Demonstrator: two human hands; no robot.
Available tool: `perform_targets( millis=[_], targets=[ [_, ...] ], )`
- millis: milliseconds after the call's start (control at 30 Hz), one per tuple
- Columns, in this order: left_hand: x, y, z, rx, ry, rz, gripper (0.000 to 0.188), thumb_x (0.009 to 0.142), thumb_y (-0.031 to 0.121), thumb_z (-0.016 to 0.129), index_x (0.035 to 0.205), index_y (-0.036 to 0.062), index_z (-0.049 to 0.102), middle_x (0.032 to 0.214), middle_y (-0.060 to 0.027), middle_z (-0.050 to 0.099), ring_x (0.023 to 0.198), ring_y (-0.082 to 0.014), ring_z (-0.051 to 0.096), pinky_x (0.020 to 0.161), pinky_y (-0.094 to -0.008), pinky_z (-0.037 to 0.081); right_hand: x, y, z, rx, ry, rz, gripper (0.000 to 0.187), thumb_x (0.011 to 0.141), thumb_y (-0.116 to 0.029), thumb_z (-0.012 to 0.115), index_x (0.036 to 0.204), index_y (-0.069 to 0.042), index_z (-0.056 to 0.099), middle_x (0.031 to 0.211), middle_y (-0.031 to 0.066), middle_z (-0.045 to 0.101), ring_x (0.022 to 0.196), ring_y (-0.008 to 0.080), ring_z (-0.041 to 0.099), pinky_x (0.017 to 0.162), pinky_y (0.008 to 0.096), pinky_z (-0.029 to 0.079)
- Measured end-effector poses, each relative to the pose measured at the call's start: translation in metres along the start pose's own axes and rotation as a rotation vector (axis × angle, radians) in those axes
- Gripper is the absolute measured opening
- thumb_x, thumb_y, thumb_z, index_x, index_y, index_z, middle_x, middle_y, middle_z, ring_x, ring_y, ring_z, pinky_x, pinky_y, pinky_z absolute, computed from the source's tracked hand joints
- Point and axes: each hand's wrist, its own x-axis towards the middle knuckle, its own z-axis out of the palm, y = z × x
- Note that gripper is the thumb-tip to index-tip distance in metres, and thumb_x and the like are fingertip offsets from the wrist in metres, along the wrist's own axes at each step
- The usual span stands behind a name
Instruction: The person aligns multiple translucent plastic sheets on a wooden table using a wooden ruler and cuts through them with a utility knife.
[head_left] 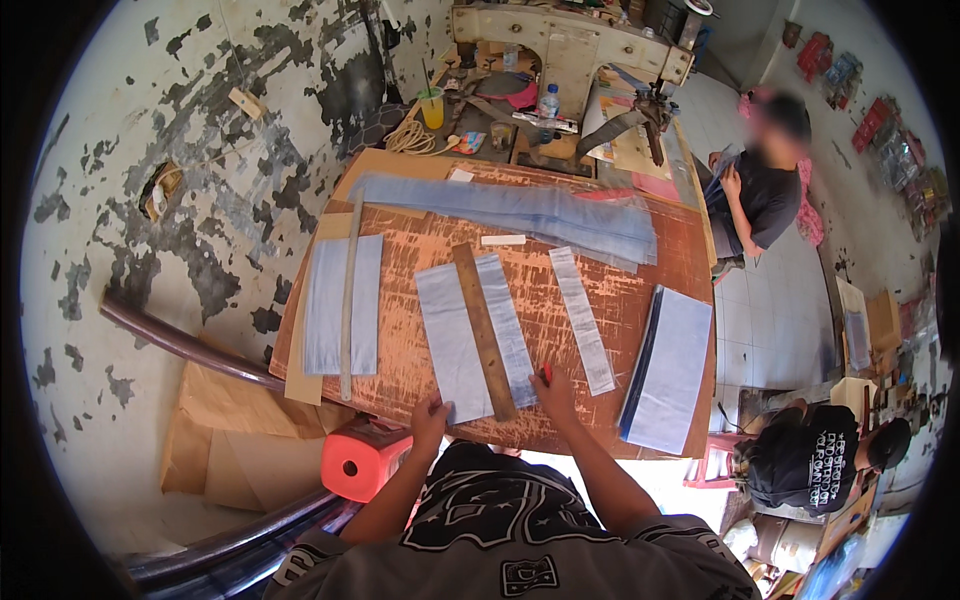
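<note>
A light-blue sheet (445, 335) lies in front of me on the worn brown table, with a brown wooden strip (483, 335) lengthwise across it. My left hand (430, 420) is closed at the sheet's lower left corner, its fingers on the edge. At the lower right corner, my right hand (554, 393) is closed around a small red object (547, 373), mostly hidden by the fingers. To the left, a long thin ruler-like bar (350, 300) rests over another blue sheet (367, 320). A narrow pale strip (582, 320) lies to the right.
A stack of pale-blue sheets (670, 370) sits at the table's right edge. Long translucent blue sheeting (500, 208) spans the far side. Beyond are a yellow drink cup (431, 108) and bottle (548, 102). A red stool (366, 462) stands lower left; two people are at right.
</note>
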Motion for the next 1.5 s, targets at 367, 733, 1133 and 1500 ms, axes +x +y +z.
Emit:
perform_targets(
  millis=[367, 733, 1133, 1500],
  targets=[
    [0.041, -0.038, -0.02, -0.006, 0.019, -0.115, 0.035, 0.087, 0.016, 0.073, 0.113, -0.0077, 0.068, 0.098, -0.0123, 0.071, 0.087, -0.017, 0.067, 0.077, -0.0309, 0.053, 0.013, 0.0, 0.003, -0.146, 0.012, -0.007, 0.028, 0.083, -0.023, 0.078, 0.089, 0.001, 0.064, 0.079, 0.0203, 0.067, 0.075, 0.0363, 0.068, 0.067, 0.0464, 0.05],
    [0.001, -0.005, -0.002, 0.172, 0.031, -0.024, 0.022, 0.086, 0.011, 0.072, 0.102, -0.0045, 0.071, 0.09, -0.009, 0.072, 0.08, -0.015, 0.066, 0.073, -0.0297, 0.051, 0.015, 0.007, -0.005, 0.0, -0.066, 0.023, 0.026, 0.085, -0.02, 0.077, 0.084, 0.001, 0.063, 0.067, 0.0132, 0.062, 0.061, 0.0241, 0.062, 0.059, 0.0398, 0.047],
    [0.004, -0.022, -0.014, 0.002, 0.067, -0.123, 0.024, 0.085, 0.015, 0.075, 0.1, -0.0036, 0.07, 0.088, -0.0082, 0.069, 0.079, -0.0154, 0.063, 0.07, -0.0299, 0.05, 0.009, 0.006, -0.006, -0.145, 0.001, -0.109, 0.029, 0.085, -0.025, 0.077, 0.083, 0.002, 0.064, 0.067, 0.0152, 0.062, 0.061, 0.0292, 0.061, 0.062, 0.0417, 0.048],
    [-0.006, -0.009, -0.001, 0.12, 0.085, -0.042, 0.026, 0.086, 0.013, 0.074, 0.105, -0.0043, 0.066, 0.09, -0.0101, 0.069, 0.08, -0.0183, 0.065, 0.073, -0.0324, 0.052, 0.018, 0.005, -0.017, 0.048, -0.173, 0.106, 0.026, 0.085, -0.027, 0.077, 0.084, -0.002, 0.074, 0.064, 0.0118, 0.065, 0.061, 0.0242, 0.064, 0.061, 0.0413, 0.047]
  ],
)
